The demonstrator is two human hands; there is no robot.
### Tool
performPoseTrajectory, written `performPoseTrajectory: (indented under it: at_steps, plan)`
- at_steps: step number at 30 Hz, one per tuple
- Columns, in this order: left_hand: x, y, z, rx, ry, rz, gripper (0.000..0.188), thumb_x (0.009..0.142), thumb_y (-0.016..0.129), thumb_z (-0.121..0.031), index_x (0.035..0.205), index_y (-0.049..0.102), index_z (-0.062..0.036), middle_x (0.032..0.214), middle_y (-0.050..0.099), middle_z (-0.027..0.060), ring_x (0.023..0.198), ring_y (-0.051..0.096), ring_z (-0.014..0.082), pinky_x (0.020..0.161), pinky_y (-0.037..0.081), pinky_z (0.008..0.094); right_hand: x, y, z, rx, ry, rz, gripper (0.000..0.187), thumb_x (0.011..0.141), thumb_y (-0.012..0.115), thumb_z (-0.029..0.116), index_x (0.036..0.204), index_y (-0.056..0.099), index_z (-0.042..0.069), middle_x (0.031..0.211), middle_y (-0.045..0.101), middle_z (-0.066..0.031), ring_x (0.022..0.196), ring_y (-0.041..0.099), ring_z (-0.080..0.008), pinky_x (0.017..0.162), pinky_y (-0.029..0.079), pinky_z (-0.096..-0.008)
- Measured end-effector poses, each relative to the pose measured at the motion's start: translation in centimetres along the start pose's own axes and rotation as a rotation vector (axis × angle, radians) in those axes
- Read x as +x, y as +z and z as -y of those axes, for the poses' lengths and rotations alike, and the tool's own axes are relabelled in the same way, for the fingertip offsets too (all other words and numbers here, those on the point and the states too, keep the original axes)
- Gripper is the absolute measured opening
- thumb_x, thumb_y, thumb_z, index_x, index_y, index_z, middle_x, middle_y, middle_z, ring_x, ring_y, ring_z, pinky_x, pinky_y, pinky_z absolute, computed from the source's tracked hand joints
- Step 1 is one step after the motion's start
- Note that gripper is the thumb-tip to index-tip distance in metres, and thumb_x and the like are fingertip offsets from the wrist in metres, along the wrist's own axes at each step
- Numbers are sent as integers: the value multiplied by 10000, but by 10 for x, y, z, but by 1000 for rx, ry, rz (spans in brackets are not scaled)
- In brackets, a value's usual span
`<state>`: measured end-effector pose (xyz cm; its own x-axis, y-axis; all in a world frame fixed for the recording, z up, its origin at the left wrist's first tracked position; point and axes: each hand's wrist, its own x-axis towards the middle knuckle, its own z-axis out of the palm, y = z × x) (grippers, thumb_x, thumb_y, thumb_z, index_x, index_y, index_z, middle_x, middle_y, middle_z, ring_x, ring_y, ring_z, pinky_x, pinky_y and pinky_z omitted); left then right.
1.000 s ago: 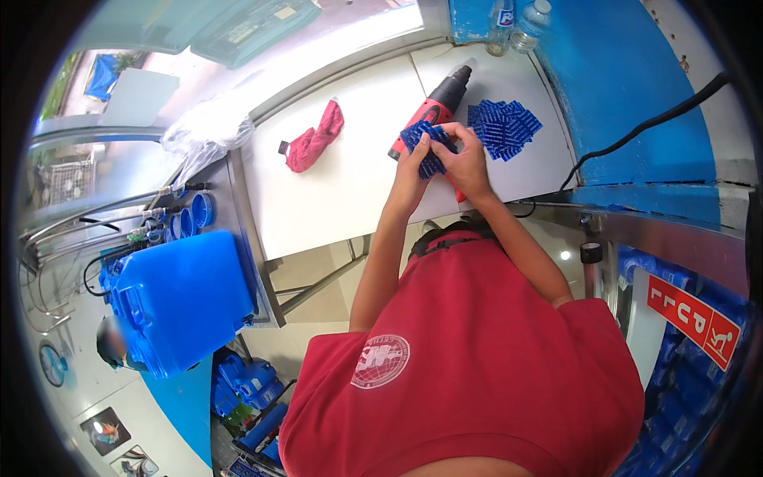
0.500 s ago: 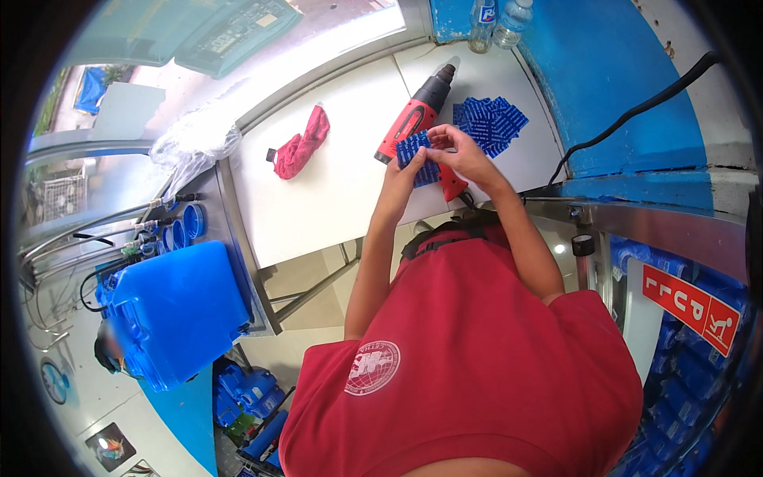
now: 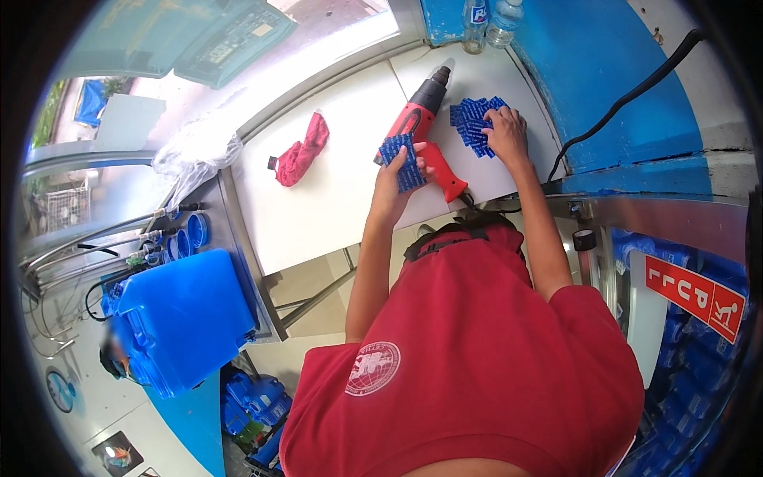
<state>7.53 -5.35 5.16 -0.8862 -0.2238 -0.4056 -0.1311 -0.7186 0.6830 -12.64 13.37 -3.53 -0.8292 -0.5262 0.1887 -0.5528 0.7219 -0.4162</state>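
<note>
My left hand [image 3: 395,176] holds a small stack of flat blue pieces with white print [image 3: 401,156], which look like plastic seals. Its thumb lies over them, and its fingers show at their right side. To the right, my right hand [image 3: 509,137] reaches onto a loose, overlapping pile of the same blue seals [image 3: 470,121]. Its fingers are bent and apart, with the tips touching the pile's right part. Between the hands, partly behind the left one, a red and black heat gun [image 3: 421,111] lies on the white table [image 3: 318,211], nozzle pointing away.
A dark red cloth [image 3: 302,157] lies left on the table. A glass bottle [image 3: 475,28] and a clear plastic bottle [image 3: 504,24] stand at the far corner. A black cable [image 3: 620,107] hangs along the right wall. A big blue jug [image 3: 191,314] stands left beside metal taps.
My right hand has left the stack held in my left hand and moved right onto the pile of blue seals. My left hand keeps its stack, shifted slightly left.
</note>
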Motion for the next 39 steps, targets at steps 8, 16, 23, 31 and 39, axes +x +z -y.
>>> performPoseTrajectory:
  at_steps: [8,16,23,31,39]
  plan:
    - [0,7,2,113,78,-3,395,1033,504,-205,1310,535,74,952,649,73,982,681,252,961,541,422,14,-24,12,115,-69,-61,215,798,785,189,951,671,91,972,667,-84,985,629,-288,943,417,-461]
    - [12,9,2,106,199,-44,384,1020,574,-255,1283,557,25,992,632,39,972,651,197,974,517,397,15,-65,59,1276,188,190,124,958,696,146,968,667,26,865,678,11,791,607,-23,703,494,-206]
    - [8,27,8,152,302,-72,344,989,633,-273,1246,579,-50,1118,645,24,1023,633,145,938,503,338,-20,-29,136,1415,208,112,153,933,723,158,954,655,23,824,661,19,721,566,-32,646,474,-227]
    - [12,27,11,30,249,-268,268,1027,562,-293,1169,595,-68,1020,642,14,922,615,107,813,483,283,-38,-20,145,845,-10,-33,324,971,610,218,1220,596,11,1099,550,-195,1006,584,-335,909,477,-412]
    - [22,-1,16,227,323,-343,331,1038,540,-319,1109,640,-11,981,707,86,873,687,170,824,527,296,-52,-15,158,754,-199,153,753,910,665,174,1541,292,2,1373,355,-217,1275,439,-351,1111,360,-416]
